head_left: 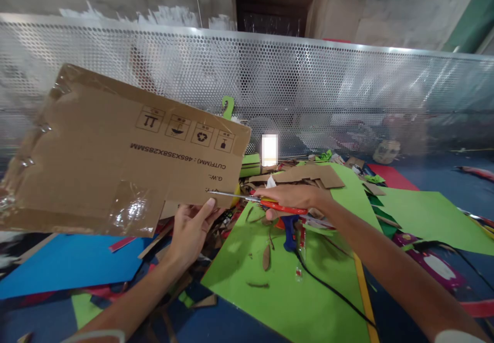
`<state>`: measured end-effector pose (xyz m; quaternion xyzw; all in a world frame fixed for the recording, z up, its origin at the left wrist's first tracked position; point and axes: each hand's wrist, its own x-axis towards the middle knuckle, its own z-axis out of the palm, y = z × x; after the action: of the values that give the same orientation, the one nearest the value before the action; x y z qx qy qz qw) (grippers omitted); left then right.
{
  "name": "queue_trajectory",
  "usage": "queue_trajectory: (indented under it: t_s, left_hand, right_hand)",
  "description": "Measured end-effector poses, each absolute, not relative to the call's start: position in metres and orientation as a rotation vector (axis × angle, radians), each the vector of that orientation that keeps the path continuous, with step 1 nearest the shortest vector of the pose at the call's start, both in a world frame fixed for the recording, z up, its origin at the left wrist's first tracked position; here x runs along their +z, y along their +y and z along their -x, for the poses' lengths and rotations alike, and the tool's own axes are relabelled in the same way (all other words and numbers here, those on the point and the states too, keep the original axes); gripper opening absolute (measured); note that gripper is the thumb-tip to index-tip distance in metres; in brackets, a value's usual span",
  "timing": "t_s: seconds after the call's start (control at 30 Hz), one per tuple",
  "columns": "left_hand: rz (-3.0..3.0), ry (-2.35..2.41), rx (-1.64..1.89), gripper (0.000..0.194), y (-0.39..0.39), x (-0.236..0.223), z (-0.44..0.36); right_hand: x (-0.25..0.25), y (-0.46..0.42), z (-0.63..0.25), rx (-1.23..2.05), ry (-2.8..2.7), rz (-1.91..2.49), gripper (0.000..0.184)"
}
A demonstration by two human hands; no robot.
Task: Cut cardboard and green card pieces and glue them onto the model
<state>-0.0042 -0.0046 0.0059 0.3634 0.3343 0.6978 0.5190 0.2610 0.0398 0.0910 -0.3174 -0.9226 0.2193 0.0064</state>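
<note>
The cutting is looking only partly done. The left hand [193, 232] is pinching the lower edge of a printed corrugated cardboard panel [96, 132], its thumb pressing on the front face and its other fingers curling below and behind. The right hand [297, 196] is closing its fingers around the red handles of a pair of scissors [283, 207], and one long blade is lying across the printed face near that edge. The edge is already stepping up beside the clear tape [133, 211] — probably an earlier cut — while most of the panel is remaining whole, tilted above the blue sheet [81, 263]. No finished slit is showing at the blade, so this cut is seeming barely begun, with the rest of its line left. Loose cardboard offcuts [328, 175] are lying beyond the right hand, partly over the lime-green sheet [247, 276].

The second blade is not showing clearly, and the tips of the left fingers are hiding behind the cardboard. The panel's left end is running out of view. The blue glue gun [290, 232] is sitting partly under the right hand — its nozzle is hard to make out — and both wrists are being cut off by the frame.
</note>
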Motion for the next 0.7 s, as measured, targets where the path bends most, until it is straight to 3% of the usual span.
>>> queue_trajectory:
  t_s: [0.17, 0.53, 0.7]
  left_hand:
    - [-0.869, 0.793, 1.663, 0.040, -0.005, 0.004, 0.005]
    - [-0.872, 0.767, 1.707, 0.044, -0.003, -0.002, 0.004]
    - [-0.884, 0.762, 1.703, 0.042, 0.000, -0.004, 0.005]
  right_hand:
    - [0.088, 0.039, -0.259, 0.799, -2.892, 1.011, 0.057]
    - [0.086, 0.042, -0.257, 0.864, -2.854, 1.042, 0.054]
    - [0.086, 0.042, -0.254, 0.927, -2.812, 1.020, 0.044]
